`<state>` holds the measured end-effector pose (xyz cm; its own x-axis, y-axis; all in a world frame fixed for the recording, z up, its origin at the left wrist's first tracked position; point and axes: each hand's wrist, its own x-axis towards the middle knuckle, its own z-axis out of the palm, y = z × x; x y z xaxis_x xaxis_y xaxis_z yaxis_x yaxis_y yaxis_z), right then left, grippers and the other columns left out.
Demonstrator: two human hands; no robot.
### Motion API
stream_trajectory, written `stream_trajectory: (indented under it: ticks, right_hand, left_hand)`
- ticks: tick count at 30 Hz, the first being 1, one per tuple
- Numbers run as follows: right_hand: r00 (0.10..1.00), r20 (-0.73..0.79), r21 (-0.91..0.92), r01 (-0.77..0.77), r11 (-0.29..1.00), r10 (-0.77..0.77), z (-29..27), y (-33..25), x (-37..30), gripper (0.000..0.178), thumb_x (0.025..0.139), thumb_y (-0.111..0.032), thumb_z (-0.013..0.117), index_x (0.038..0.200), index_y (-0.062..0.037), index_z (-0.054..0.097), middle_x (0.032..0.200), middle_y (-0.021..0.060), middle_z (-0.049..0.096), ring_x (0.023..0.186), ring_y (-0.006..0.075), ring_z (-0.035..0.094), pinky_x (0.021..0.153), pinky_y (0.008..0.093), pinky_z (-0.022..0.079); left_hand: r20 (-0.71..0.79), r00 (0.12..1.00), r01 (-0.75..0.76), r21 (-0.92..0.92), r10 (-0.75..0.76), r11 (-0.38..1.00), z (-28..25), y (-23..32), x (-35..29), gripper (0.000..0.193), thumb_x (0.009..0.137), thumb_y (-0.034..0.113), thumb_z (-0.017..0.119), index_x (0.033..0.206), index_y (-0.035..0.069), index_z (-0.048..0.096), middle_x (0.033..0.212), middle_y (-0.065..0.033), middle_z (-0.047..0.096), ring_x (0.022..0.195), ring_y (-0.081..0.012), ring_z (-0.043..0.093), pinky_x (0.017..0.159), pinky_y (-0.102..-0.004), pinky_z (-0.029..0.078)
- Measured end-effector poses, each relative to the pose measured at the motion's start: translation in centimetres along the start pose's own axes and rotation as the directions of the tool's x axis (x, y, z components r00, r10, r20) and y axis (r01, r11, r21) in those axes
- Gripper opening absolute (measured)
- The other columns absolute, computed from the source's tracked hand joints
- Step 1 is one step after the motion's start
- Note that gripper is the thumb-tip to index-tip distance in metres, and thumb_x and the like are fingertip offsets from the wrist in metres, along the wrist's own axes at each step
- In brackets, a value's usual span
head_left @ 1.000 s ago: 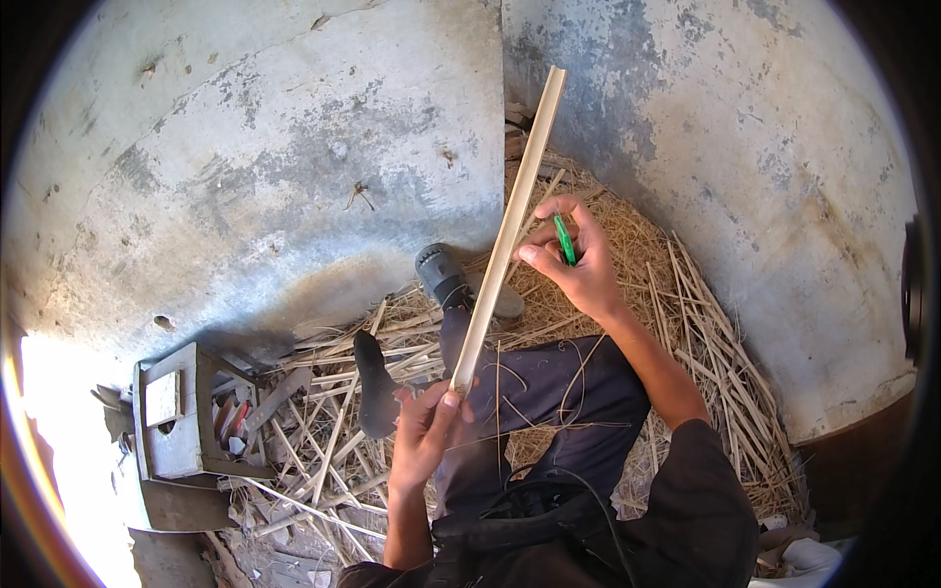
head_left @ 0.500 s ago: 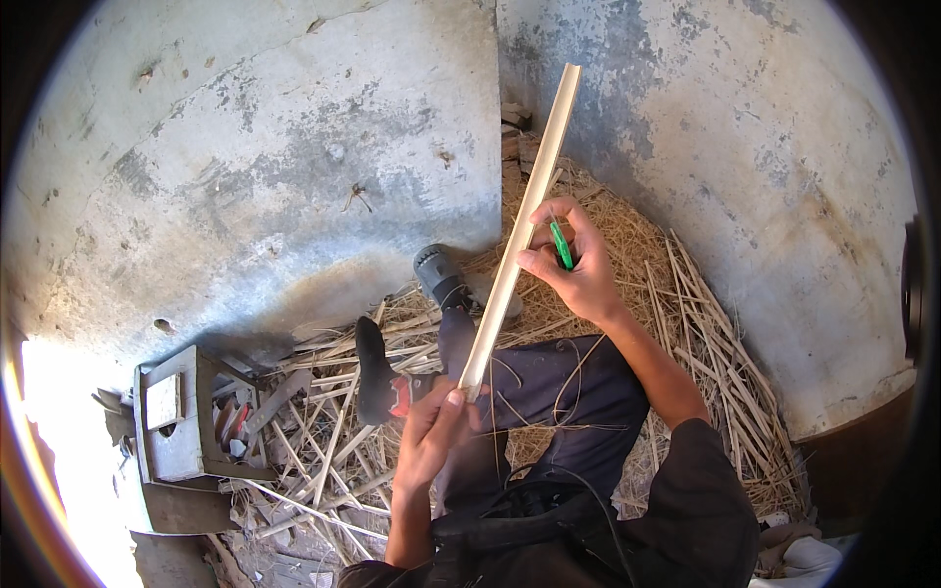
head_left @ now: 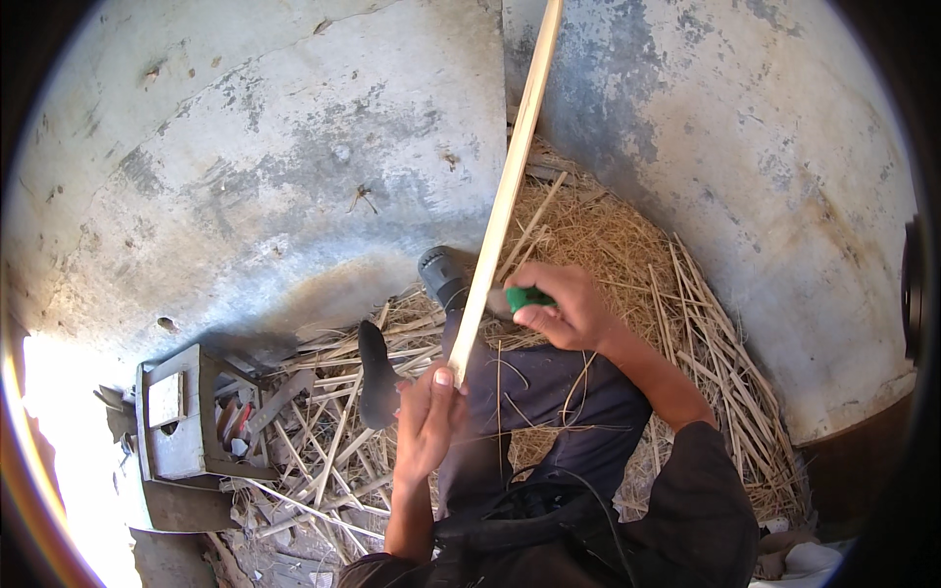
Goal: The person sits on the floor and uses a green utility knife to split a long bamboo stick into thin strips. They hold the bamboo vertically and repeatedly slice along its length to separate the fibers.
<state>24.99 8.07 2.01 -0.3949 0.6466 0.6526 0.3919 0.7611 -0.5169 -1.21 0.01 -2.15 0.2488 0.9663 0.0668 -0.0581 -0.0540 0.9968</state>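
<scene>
A long pale split bamboo strip [head_left: 505,196] slants up and away from my lap, its far end running out of the top of the view. My left hand [head_left: 426,419] is closed round its near end, thumb on top. Just right of the strip, my right hand [head_left: 570,302] is wrapped round a green-handled knife [head_left: 530,298]. A short greyish blade shows between that fist and the strip; whether it touches the bamboo I cannot tell. Thin shavings [head_left: 580,387] lie across my dark trousers [head_left: 549,377].
Shavings [head_left: 608,230] heap up beyond my legs, with a pile of cut strips [head_left: 720,372] curving along the right wall [head_left: 765,176]. More strips [head_left: 333,441] litter the floor at left, beside an overturned wooden stool [head_left: 181,416]. A dark sock and a grey shoe are close by.
The strip has turned from its hollow face and slid up and away. My right hand has left it, moved down and closed into a fist round the green handle.
</scene>
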Motion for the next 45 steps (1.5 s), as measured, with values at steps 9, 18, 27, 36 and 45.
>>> stream_trajectory:
  ticks: [9,18,27,36,45]
  right_hand:
    - [0.950,0.073,-0.050,0.309,0.950,-0.305,3.2,0.6,-0.6,0.037,0.095,-0.040,0.079,0.102,-0.0057,0.067,0.077,0.0045,0.066,0.061,0.0228,0.069,0.054,0.0349,0.052]
    - [0.963,0.094,-0.016,0.256,0.966,-0.254,3.5,0.1,-0.6,0.033,0.095,-0.036,0.079,0.100,-0.0059,0.067,0.075,0.0049,0.067,0.061,0.0232,0.069,0.053,0.0361,0.052]
    - [0.954,0.088,-0.039,0.290,0.956,-0.286,3.5,0.4,-0.7,0.032,0.095,-0.038,0.078,0.096,-0.0083,0.066,0.072,0.0034,0.065,0.058,0.0227,0.068,0.052,0.0366,0.050]
    - [0.955,0.065,-0.103,0.295,0.950,-0.289,3.6,0.9,-0.9,0.032,0.094,-0.040,0.078,0.093,-0.0093,0.067,0.071,0.0024,0.066,0.059,0.0216,0.069,0.052,0.0358,0.051]
    - [0.962,0.020,-0.183,0.271,0.945,-0.272,3.4,1.1,-0.7,0.034,0.092,-0.041,0.080,0.091,-0.0091,0.068,0.071,0.0026,0.067,0.059,0.0214,0.069,0.052,0.0351,0.051]
  left_hand:
    - [-0.066,0.997,-0.038,-0.070,0.034,0.997,1.1,1.2,0.6,0.045,0.119,0.037,0.041,0.091,0.004,0.057,0.061,0.0064,0.040,0.054,-0.0023,0.034,0.048,-0.0246,0.026]
    - [-0.199,0.967,-0.112,0.236,0.161,0.965,2.3,1.1,0.8,0.043,0.119,0.033,0.040,0.091,0.003,0.055,0.065,0.0037,0.044,0.059,-0.0054,0.039,0.053,-0.0273,0.034]
    - [-0.182,0.964,-0.130,0.308,0.192,0.943,2.6,0.8,0.4,0.044,0.119,0.032,0.037,0.094,0.001,0.056,0.071,0.0033,0.044,0.063,-0.0044,0.036,0.055,-0.0267,0.030]
    - [-0.162,0.979,-0.080,0.243,0.122,0.967,2.2,0.2,0.5,0.046,0.119,0.037,0.038,0.094,0.003,0.057,0.069,0.0038,0.043,0.062,-0.0056,0.036,0.055,-0.0269,0.029]
    - [-0.175,0.984,-0.013,0.125,0.035,0.992,2.0,-0.3,0.5,0.047,0.119,0.036,0.038,0.090,0.005,0.057,0.065,0.0049,0.042,0.060,-0.0054,0.036,0.055,-0.0272,0.028]
